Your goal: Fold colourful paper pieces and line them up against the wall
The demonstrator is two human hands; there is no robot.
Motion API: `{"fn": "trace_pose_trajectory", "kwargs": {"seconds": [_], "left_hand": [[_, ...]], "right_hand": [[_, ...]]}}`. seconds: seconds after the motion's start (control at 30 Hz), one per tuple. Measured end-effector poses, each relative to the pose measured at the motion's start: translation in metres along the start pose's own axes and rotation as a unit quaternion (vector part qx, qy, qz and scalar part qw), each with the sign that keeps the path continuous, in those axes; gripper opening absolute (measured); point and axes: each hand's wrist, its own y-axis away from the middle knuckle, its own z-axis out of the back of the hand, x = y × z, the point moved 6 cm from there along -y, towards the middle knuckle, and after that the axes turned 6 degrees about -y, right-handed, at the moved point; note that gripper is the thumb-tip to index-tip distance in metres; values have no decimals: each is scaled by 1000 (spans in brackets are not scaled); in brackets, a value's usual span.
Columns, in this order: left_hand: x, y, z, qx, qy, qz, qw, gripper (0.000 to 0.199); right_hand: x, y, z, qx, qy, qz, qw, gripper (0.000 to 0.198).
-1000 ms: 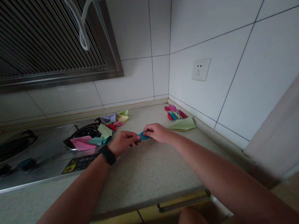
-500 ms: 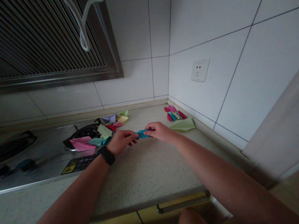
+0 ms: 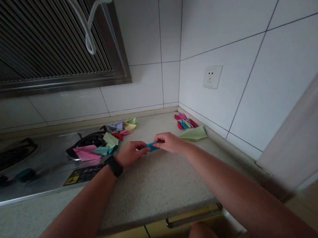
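Observation:
A small folded piece of blue paper (image 3: 152, 146) is stretched between my two hands, above the speckled counter (image 3: 155, 184). My left hand (image 3: 131, 153), with a black watch at the wrist, pinches its left end. At its other end, the fingers of my right hand (image 3: 168, 142) are closed on it. Part of the paper is hidden by my fingers. Beyond my right hand lies a pale green folded paper (image 3: 194, 133). Behind that sits a cluster of small folded papers (image 3: 185, 121) in red, pink, blue and yellow.
Several folded papers, among them a pink one (image 3: 86, 153) and a light green one (image 3: 110, 139), lie on and beside the gas stove (image 3: 49, 181). A range hood (image 3: 55, 82) with a hanging white cable (image 3: 89, 40) is overhead. A wall socket (image 3: 212, 77) is at right.
Both hands still hold the blue paper, which now sits slightly lower and at more of a tilt, its right end higher. My fingers have shifted a little on it.

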Motion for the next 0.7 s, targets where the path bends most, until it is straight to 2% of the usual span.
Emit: {"fn": "trace_pose_trajectory", "kwargs": {"seconds": [0.13, 0.27, 0.5, 0.7], "left_hand": [[2, -1, -1, 1, -1, 0, 1000, 36], [4, -2, -1, -1, 35, 1, 999, 35], [-7, 1, -4, 30, 0, -20, 999, 29], [-10, 0, -5, 16, -11, -20, 1000, 36]], "right_hand": [[-2, -1, -4, 13, -36, -10, 999, 23], [-2, -2, 1, -15, -36, -15, 999, 26], [11, -2, 3, -33, -20, 13, 999, 26], [19, -1, 0, -34, -19, 43, 998, 23]]}}
